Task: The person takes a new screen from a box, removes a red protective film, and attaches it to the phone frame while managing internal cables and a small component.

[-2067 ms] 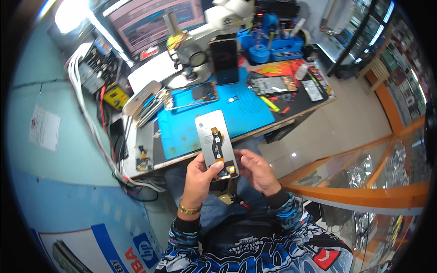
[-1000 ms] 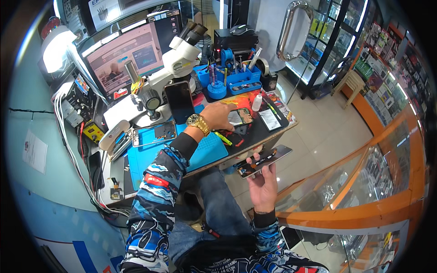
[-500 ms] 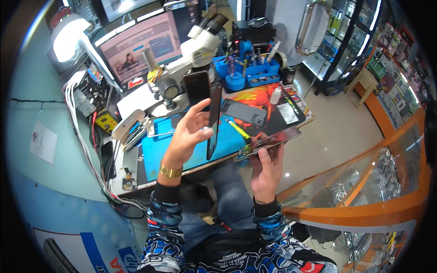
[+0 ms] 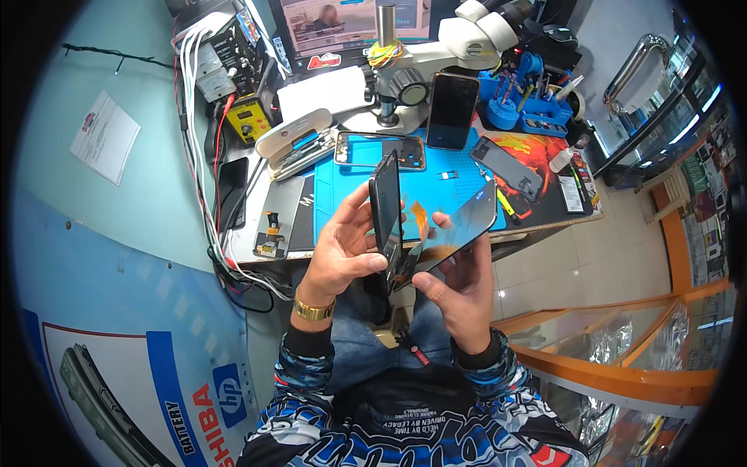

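Holding a black phone body (image 4: 387, 218) on edge, the left hand (image 4: 342, 253) has its thumb and fingers clasped around it; the right hand (image 4: 467, 300) pinches a glossy display panel (image 4: 467, 226). Both pieces are above the person's lap, at the near edge of the blue work mat (image 4: 338, 218). As far as I can judge, the parts are separated but not closed together: they spread like an open book, lower ends close, an orange flex ribbon (image 4: 421, 220) showing between. Whether it links them, I cannot tell. Another panel with a ribbon (image 4: 284, 214) lies off to the left. Bold blue and red lettering fills a wall poster (image 4: 117, 373), pale print crosses the hoodie (image 4: 416, 420), and the pinned paper sheet (image 4: 106, 138) is too small to read.
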Demonstrator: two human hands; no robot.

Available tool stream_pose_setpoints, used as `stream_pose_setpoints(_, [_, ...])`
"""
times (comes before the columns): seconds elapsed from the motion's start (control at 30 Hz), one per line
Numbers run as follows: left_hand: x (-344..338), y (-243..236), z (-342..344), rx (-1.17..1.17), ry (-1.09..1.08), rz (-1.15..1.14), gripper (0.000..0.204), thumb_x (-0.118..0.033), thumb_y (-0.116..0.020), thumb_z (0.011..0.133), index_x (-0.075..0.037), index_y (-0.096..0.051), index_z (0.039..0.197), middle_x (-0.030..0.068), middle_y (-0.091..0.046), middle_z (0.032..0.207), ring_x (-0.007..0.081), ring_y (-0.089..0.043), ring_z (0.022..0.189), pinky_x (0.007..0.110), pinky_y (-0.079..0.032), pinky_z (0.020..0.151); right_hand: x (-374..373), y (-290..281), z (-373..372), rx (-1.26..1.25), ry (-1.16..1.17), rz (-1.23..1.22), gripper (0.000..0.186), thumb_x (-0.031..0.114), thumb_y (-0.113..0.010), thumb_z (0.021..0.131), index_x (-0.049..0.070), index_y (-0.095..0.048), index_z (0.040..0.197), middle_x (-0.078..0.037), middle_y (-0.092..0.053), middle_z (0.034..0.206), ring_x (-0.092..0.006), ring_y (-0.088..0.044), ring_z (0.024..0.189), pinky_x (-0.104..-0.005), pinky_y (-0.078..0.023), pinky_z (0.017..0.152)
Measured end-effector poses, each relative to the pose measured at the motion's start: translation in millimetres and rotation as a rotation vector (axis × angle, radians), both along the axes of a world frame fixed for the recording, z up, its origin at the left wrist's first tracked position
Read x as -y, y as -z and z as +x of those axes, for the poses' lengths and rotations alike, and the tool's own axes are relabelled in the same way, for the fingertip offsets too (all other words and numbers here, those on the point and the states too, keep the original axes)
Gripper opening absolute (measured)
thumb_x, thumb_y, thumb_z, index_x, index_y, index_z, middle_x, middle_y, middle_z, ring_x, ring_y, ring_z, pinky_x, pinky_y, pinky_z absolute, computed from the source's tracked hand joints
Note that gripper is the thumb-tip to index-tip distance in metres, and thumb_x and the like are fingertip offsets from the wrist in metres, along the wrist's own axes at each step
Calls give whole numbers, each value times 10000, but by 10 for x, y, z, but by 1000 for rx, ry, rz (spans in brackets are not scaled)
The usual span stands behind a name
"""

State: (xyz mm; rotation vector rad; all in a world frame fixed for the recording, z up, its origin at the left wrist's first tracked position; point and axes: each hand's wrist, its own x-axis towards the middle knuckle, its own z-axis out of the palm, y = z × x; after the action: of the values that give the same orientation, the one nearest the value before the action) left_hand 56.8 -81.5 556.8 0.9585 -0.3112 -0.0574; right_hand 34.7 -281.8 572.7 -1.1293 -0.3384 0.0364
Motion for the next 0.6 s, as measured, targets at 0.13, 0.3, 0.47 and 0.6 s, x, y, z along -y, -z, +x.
stream_pose_setpoints(0.13, [-67,46,-17,12,-8,5,1073,-19,-849,726,-31,-228,1601,213,-467,1493,305,-511,1364,453,-485,1099,-73,8,25,-1,-1,-11,1084,-51,-797,822,9,-70,1624,-180,-404,1523,-283,-471,1373,-410,-470,1084])
stream_pose_setpoints(0.3, [-84,69,-12,30,-12,-6,1093,-30,-873,716,-41,-233,1601,209,-462,1503,304,-513,1364,450,-488,1095,-84,5,48,-2,-13,-30,1088,-55,-793,821,23,-68,1628,-172,-419,1502,-278,-478,1364,-417,-466,1089])
stream_pose_setpoints(0.47, [-176,102,-43,15,-51,-8,1080,-72,-877,726,-44,-244,1600,202,-486,1487,303,-528,1352,444,-479,1104,37,10,77,-4,-63,-187,1059,18,-832,796,62,-181,1630,-142,-448,1478,-247,-512,1314,-407,-477,1065])
stream_pose_setpoints(0.6, [-233,108,-41,6,-76,0,1081,-119,-877,737,-46,-237,1605,216,-521,1454,306,-547,1335,433,-480,1100,162,-55,88,-38,-135,-307,1025,97,-859,783,51,-257,1612,-134,-506,1425,-235,-553,1255,-389,-502,1025])
